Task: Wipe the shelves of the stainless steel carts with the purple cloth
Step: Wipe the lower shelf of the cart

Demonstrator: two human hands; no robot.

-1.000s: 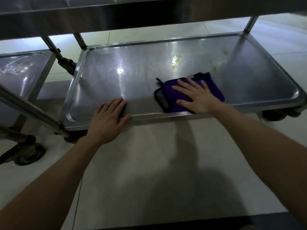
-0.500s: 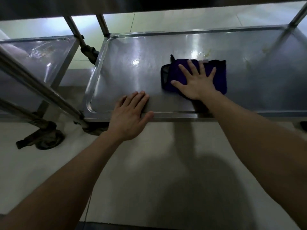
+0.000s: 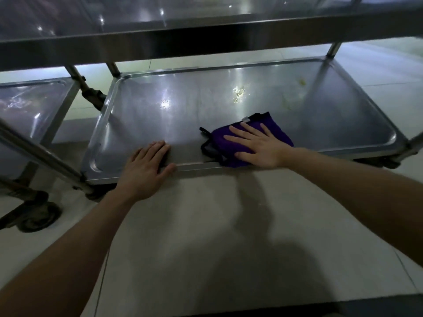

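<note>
The folded purple cloth (image 3: 275, 130) lies near the front rim of the steel cart's bottom shelf (image 3: 183, 106). My right hand (image 3: 256, 145) presses flat on the cloth with its fingers spread. My left hand (image 3: 146, 168) rests flat on the shelf's front rim, fingers straight and thumb along the edge. Yellowish stains (image 3: 238, 93) and smaller spots (image 3: 302, 82) mark the shelf beyond the cloth.
The cart's upper shelf (image 3: 206, 40) hangs low over the bottom one. A second steel cart's shelf (image 3: 29, 104) stands close on the left, with a caster wheel (image 3: 39, 216) and slanted leg (image 3: 41, 156). Pale tiled floor (image 3: 206, 248) lies in front.
My right hand has pulled the cloth back from the middle of the shelf toward the front rim. The left hand stays on the rim. The camera has tilted up.
</note>
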